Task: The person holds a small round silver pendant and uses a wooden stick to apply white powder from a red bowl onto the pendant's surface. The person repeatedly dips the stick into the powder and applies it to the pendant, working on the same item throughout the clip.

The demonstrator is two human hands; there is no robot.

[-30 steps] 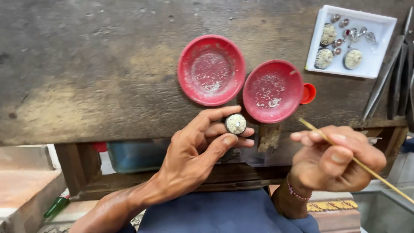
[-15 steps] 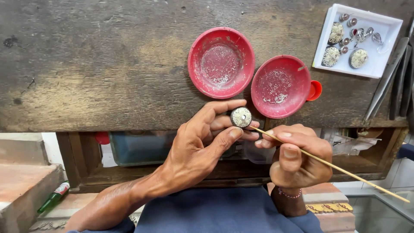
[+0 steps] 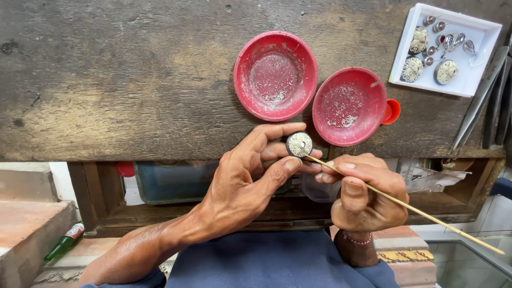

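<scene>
the left hand (image 3: 242, 184) is holding a small round silver-coloured piece with a grainy face (image 3: 299, 144) between the thumb and the first fingers, closed firmly around its edge, just in front of the near edge of the old dark wooden workbench (image 3: 117, 80). the right hand (image 3: 362, 194) is gripping a long thin wooden stick (image 3: 405, 207) with fingers curled tight around it, and the tip of the stick is touching the lower side of the round piece. the two hands are meeting beside each other, fingers touching. on the bench, just behind the hands, two shallow round red plastic dishes are sitting side by side, the left red dish (image 3: 276, 74) and the right red dish (image 3: 349, 105), both with pale fine grains inside. a small orange-red cap (image 3: 392, 111) is lying against the right dish. further right, a white rectangular tray (image 3: 480, 58) is holding several small silver ornaments (image 3: 446, 71). dark metal tools (image 3: 493, 90) are lying beside the tray. a green glass bottle (image 3: 64, 242) is lying on the floor at the lower left.
</scene>
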